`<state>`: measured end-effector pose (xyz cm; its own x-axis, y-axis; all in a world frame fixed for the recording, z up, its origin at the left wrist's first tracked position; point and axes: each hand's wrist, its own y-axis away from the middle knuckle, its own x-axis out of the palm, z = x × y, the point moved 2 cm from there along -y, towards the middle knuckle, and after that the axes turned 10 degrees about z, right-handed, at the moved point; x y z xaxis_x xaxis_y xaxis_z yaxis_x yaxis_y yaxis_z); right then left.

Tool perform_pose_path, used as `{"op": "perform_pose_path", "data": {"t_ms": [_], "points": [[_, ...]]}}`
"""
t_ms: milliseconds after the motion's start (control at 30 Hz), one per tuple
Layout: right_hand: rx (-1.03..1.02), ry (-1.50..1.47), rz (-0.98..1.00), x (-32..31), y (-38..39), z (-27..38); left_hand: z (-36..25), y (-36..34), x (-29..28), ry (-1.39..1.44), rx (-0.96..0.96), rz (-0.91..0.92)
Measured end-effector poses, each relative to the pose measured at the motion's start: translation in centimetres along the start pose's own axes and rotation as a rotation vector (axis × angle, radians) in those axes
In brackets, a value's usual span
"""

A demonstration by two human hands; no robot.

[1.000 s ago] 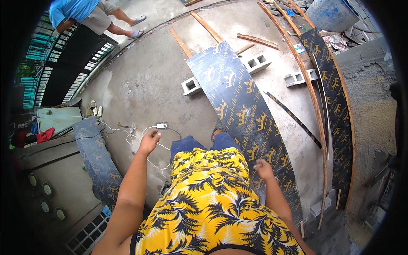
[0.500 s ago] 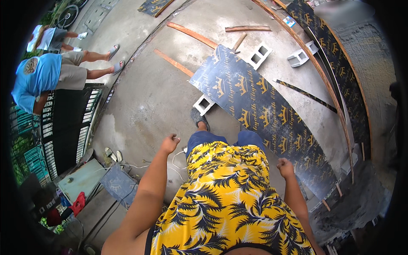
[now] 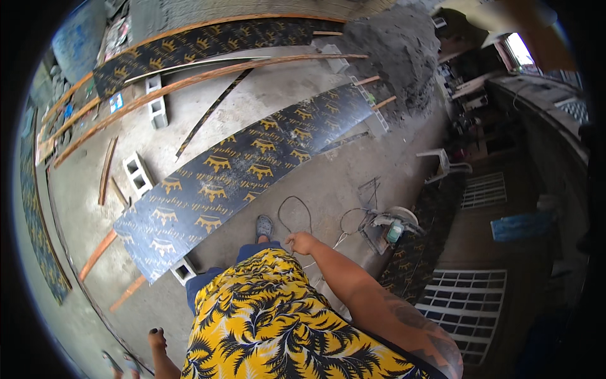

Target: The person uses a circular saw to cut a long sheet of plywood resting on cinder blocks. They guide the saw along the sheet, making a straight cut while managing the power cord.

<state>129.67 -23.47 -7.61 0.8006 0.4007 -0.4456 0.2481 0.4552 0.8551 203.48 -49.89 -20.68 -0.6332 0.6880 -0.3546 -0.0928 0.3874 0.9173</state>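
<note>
A black plywood panel (image 3: 252, 158), patterned with gold crowns, lies aslant over a concrete floor (image 3: 334, 186), one hollow concrete block (image 3: 184, 270) peeking out by its near left corner and a second block (image 3: 137, 174) at its far long edge. Wooden battens (image 3: 98, 254) jut past its left end.

The wearer's right hand (image 3: 302, 242) hangs off the panel's near long edge, fingers curled; whether it grips anything cannot be told. The left hand (image 3: 157, 341), out beyond the near left corner, looks loosely curled, its contents, if any, hidden.

The likeliest mishap is a trip: a gray clog (image 3: 264, 227) stands just beside a dark cable loop (image 3: 295, 213), and a careless step could snag it. Should that cable feed the power saw (image 3: 394, 230) to the right (the view does not settle it), a snag might jerk the tool. A knock to a corner overhanging its blocks could tip or slide the panel. Toward the floor's far edge, a second crown-patterned panel (image 3: 202, 47) stands along the wall (image 3: 221, 11); if unsecured, it could topple when bumped.
</note>
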Motion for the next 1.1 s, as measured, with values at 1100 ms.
{"op": "perform_pose_path", "data": {"t_ms": [1100], "points": [[0.484,-1.383,-0.552,-14.6,11.2,-56.6,-81.2,2.4,67.0,-1.577,0.198,0.367]]}}
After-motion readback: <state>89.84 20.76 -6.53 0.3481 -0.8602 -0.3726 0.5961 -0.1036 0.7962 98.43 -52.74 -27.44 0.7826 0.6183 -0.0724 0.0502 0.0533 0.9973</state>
